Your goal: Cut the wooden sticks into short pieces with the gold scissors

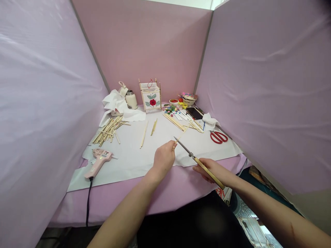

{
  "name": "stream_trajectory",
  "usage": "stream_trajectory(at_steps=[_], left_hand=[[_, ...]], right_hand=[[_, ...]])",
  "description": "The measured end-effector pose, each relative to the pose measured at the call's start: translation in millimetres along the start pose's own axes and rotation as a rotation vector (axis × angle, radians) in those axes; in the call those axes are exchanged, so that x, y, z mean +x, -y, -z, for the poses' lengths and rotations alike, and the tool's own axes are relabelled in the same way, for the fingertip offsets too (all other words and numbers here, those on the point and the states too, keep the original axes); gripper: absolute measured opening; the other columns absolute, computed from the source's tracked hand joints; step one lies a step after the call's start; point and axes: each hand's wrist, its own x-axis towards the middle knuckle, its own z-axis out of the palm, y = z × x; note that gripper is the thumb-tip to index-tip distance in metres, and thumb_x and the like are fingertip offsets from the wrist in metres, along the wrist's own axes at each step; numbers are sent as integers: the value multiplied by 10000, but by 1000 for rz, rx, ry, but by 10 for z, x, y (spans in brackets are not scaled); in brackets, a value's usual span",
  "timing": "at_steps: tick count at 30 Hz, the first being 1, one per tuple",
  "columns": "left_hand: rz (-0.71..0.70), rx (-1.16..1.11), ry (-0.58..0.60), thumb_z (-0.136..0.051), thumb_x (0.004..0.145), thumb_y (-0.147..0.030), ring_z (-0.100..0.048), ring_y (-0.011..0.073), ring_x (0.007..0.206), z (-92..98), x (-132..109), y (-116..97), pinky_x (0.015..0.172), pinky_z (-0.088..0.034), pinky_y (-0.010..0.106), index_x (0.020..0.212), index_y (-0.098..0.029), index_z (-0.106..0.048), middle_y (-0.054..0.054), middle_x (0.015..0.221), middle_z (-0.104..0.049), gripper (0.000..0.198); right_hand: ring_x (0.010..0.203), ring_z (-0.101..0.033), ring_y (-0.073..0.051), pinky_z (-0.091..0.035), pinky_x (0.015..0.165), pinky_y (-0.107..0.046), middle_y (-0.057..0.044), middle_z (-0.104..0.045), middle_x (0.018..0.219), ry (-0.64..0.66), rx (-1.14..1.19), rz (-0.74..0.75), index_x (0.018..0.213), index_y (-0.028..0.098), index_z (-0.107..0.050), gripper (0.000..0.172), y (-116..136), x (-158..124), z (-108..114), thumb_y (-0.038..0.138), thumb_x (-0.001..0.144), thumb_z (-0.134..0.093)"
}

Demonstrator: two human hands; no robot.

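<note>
My left hand (164, 155) is closed around the lower end of a thin wooden stick (184, 131), which slants up and away to the right over the white cloth. In my right hand (210, 169) is a long-handled pair of garden shears or pruning scissors (205, 169), its fingers wrapped round the pale handle. The blade tips point up and left, close to the stick just above my left fingers. Whether the blades touch the stick I cannot tell. Beyond both hands stands a lantern frame (152, 98) of sticks and white panels with a red rose.
A pink glue gun (99, 162) with a black cord lies at the left, before a pile of sticks (110, 131). Red-handled scissors (219, 137) lie at the right. Markers (182, 115), a phone (194, 113) and a bowl (189, 101) are farther back. Pink cloth walls enclose the table.
</note>
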Motion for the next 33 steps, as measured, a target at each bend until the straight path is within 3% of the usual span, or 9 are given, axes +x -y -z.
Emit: stream_trajectory(at_steps=[6, 12, 17, 19, 22, 24, 26, 28, 33], left_hand=[[-101, 254, 88, -347, 918, -209, -604, 163, 750, -107, -58, -58, 610, -343, 262, 888, -204, -559, 31, 853, -671, 214], [-71, 173, 87, -352, 914, -228, -597, 169, 723, -108, -36, -71, 613, -351, 269, 839, -192, -573, 40, 815, -670, 236], [86, -360, 216, -409, 882, -318, -467, 107, 513, -53, 8, -32, 524, -326, 230, 725, -175, -572, -13, 554, -532, 267], [197, -688, 362, -434, 869, -363, -319, 67, 396, -7, 31, -5, 430, -252, 203, 738, -167, -553, -53, 470, -421, 264], [319, -1131, 673, -471, 851, -394, -117, 38, 346, 89, 69, 61, 354, -100, 181, 771, -162, -525, -94, 432, -291, 250], [342, -1289, 848, -485, 842, -373, -58, 37, 350, 148, 90, 104, 342, -49, 175, 767, -162, -510, -106, 425, -233, 225], [337, -1309, 913, -468, 849, -365, -35, 41, 354, 183, 104, 120, 340, -38, 174, 752, -165, -497, -109, 420, -197, 224], [310, -1182, 825, -421, 872, -392, -65, 49, 355, 180, 103, 95, 348, -80, 179, 762, -168, -504, -100, 426, -215, 263], [104, -319, 94, -453, 872, -348, -436, 104, 538, 45, 39, -45, 517, -288, 224, 786, -186, -547, -6, 624, -527, 206]], right_hand=[[490, -470, -99, -360, 463, -209, 20, -511, 593, 3, -27, 10, 736, 182, -445, 363, 140, -49, -12, 529, 826, -503], [496, -424, -93, -311, 465, -210, 29, -470, 585, -45, -65, 1, 723, 182, -454, 277, 134, -49, -5, 438, 813, -515], [512, -369, -88, -291, 483, -215, 38, -437, 616, -92, -132, 49, 717, 186, -458, 190, 45, -57, 12, 353, 789, -512], [521, -364, -91, -288, 486, -215, 43, -418, 620, -83, -150, 72, 728, 190, -448, 189, 23, -69, 30, 357, 793, -510], [540, -354, -93, -282, 489, -212, 51, -386, 624, -52, -171, 138, 725, 197, -410, 219, 14, -92, 75, 375, 810, -507], [556, -339, -92, -289, 500, -211, 54, -374, 632, -33, -178, 202, 712, 199, -381, 247, 19, -104, 106, 382, 814, -513], [565, -333, -91, -295, 511, -211, 54, -372, 637, -24, -182, 242, 706, 199, -369, 262, 28, -105, 122, 386, 815, -516], [559, -346, -92, -295, 508, -212, 51, -383, 635, -37, -183, 221, 709, 198, -380, 255, 39, -92, 114, 388, 816, -513], [539, -402, -100, -302, 496, -214, 34, -451, 635, -128, -179, 93, 725, 192, -443, 249, 98, -27, 15, 415, 821, -495]])
